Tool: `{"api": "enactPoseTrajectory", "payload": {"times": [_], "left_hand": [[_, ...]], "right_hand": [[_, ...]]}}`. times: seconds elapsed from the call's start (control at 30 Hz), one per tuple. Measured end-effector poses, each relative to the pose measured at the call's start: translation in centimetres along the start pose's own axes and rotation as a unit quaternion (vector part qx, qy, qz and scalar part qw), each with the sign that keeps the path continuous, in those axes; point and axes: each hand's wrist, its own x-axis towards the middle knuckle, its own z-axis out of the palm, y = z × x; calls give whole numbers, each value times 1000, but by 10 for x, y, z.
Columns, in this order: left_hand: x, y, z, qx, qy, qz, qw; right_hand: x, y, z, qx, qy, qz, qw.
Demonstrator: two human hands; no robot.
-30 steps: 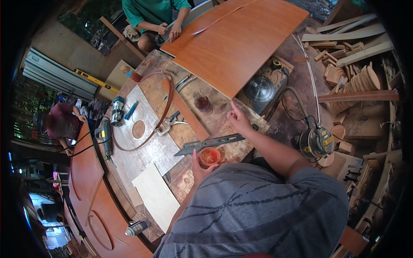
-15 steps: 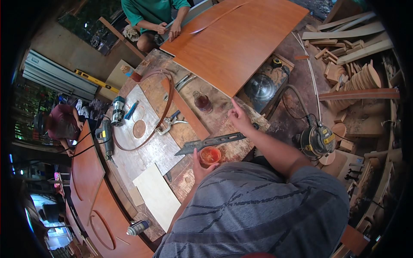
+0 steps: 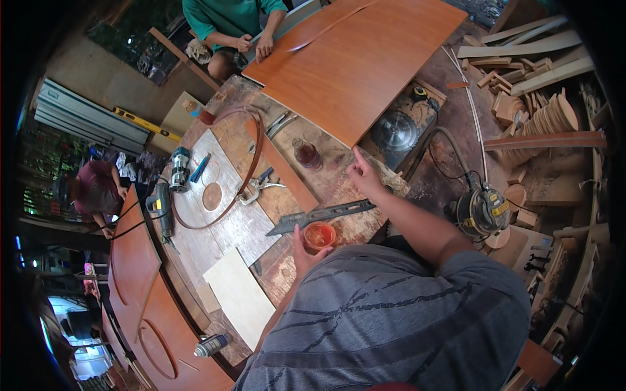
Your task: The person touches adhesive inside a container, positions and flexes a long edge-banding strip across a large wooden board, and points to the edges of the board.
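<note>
My left hand (image 3: 305,255) is closed around a small orange cup (image 3: 319,235) with reddish-orange liquid in it, just in front of my shirt. My right hand (image 3: 367,177) reaches forward, its index finger stretched out and the other fingers partly curled, with no tool visible in it. That fingertip is at the near corner of a large orange-brown wood panel (image 3: 355,78), apparently touching its edge. A long dark hand saw (image 3: 326,213) lies between my hands. Beyond it stands a bottle of dark red liquid (image 3: 308,155).
Across the panel, a person in a green shirt (image 3: 225,23) rests hands near its edge. A circular saw blade (image 3: 398,130) sits right of the panel, and a trim router (image 3: 180,168), heat gun (image 3: 160,210) and clamp (image 3: 255,190) lie left. A vacuum-like machine (image 3: 479,212) stands right.
My right hand has shifted very slightly to the right and forward at the panel's corner. My left hand and the cup stay in place.
</note>
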Motion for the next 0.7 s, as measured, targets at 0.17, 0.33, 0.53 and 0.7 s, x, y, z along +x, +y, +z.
{"api": "enactPoseTrajectory", "payload": {"times": [0.17, 0.33, 0.53, 0.7], "left_hand": [[1, 2, 1, 8, 0, -10, 1000], [3, 1, 0, 19, -3, 17, 1000], [2, 6, 0, 35, -8, 13, 999], [1, 6, 2, 1, -6, -1, 1000]], "right_hand": [[-10, 1, -2, -39, -34, -15, 999], [4, -11, -10, 73, 47, 24, 996], [30, -27, -28, 70, 61, 22, 995], [23, -34, -19, 22, 50, 42, 998]]}}
